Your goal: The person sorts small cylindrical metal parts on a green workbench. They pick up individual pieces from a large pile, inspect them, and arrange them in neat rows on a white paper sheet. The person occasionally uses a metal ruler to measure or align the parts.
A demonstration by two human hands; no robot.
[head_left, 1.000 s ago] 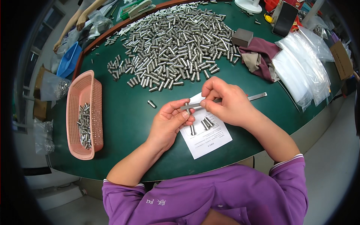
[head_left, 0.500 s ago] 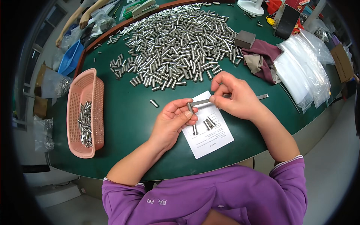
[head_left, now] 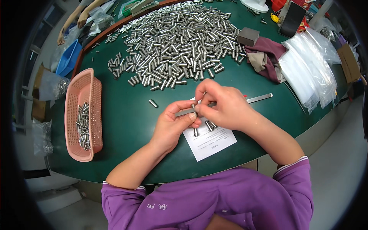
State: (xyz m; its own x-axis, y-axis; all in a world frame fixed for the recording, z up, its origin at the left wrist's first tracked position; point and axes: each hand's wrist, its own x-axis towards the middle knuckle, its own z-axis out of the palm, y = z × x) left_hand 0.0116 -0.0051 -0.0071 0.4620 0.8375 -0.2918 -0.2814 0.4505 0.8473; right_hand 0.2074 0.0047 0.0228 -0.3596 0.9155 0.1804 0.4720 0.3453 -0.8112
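Note:
My left hand (head_left: 178, 118) is closed, its thumb and fingers pinching a small steel pin (head_left: 193, 106), mostly covered by the fingertips. In my right hand (head_left: 226, 105) is a slim, flat metal file (head_left: 260, 98), gripped between thumb and fingers. Its grey flat end crosses the pin at the left fingertips, and its other end sticks out right of the hand. Below the hands lies a printed white sheet (head_left: 212, 145). One pin (head_left: 196, 132) rests on it beneath my left fingers, and several more pins (head_left: 209, 125) lie beside that, partly behind my right hand.
A large heap of steel pins (head_left: 180, 46) covers the far green table (head_left: 126, 126). A pink basket (head_left: 98, 115) with pins stands left, near a single loose pin (head_left: 153, 103). A dark block (head_left: 248, 36), maroon cloth (head_left: 268, 53) and plastic bags (head_left: 306, 69) lie right. Another person's arms (head_left: 82, 19) show far left.
My right hand has moved left toward my left hand. The file has slid left with it, so its flat end now crosses the pin and passes beyond it. The left hand keeps its grip.

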